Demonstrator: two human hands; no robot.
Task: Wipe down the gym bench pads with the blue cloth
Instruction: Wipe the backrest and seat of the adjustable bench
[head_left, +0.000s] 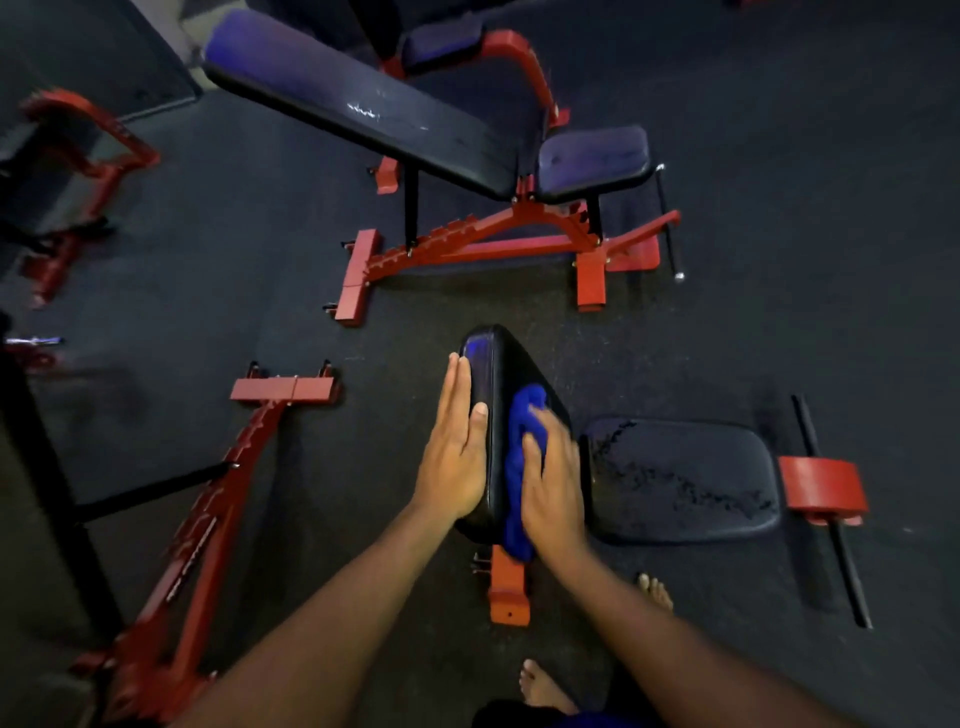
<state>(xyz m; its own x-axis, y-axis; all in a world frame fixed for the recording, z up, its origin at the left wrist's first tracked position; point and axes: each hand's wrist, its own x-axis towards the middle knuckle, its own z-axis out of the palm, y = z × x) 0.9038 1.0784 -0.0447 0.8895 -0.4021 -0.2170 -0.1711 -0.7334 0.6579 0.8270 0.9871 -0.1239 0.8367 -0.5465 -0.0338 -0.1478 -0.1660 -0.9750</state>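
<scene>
The raised black back pad (496, 374) of the near bench stands steeply tilted in the middle of the view. My left hand (457, 452) lies flat with straight fingers against the pad's left side. My right hand (550, 483) presses the bunched blue cloth (522, 457) onto the pad's right face, fingers curled over the fabric. The cloth trails down past the pad's lower edge. To the right lies the same bench's flat seat pad (680, 478), its black cover cracked and flaking.
A second red-framed bench (488, 244) with an inclined back pad (363, 109) and small seat pad (592, 161) stands behind. Red frame rails (208, 499) run at the left, a foot bar (831, 509) at the right. My bare feet (545, 686) stand on the dark rubber floor.
</scene>
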